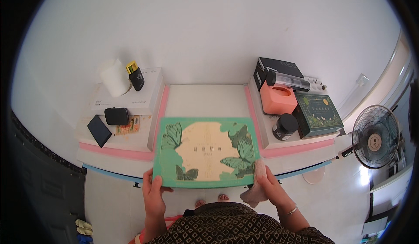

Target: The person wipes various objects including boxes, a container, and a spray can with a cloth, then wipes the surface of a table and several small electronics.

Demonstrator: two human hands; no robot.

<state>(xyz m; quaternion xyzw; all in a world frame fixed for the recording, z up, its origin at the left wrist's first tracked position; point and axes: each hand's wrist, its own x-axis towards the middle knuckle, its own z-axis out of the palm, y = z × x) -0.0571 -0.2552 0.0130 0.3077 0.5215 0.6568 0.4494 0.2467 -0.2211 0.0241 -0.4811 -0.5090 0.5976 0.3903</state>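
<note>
A flat green gift box (pixel 206 152) with a cream centre and printed butterflies is held level above the front of the white table. My left hand (pixel 154 190) grips its near left corner, thumb on top. On the other side, my right hand (pixel 269 183) holds the near right corner. A greyish-pink cloth (pixel 255 188) is pinched in that hand, pressed against the box's edge and hanging below it. The fingers beneath the box are mostly hidden.
On the left stand a paper roll (pixel 114 78), a black bottle (pixel 136 78), a black case (pixel 117 116) and a phone (pixel 99 130). To the right are a coral tissue box (pixel 278 100), a black jar (pixel 285 127), a dark green box (pixel 319 113) and an electric fan (pixel 375 139).
</note>
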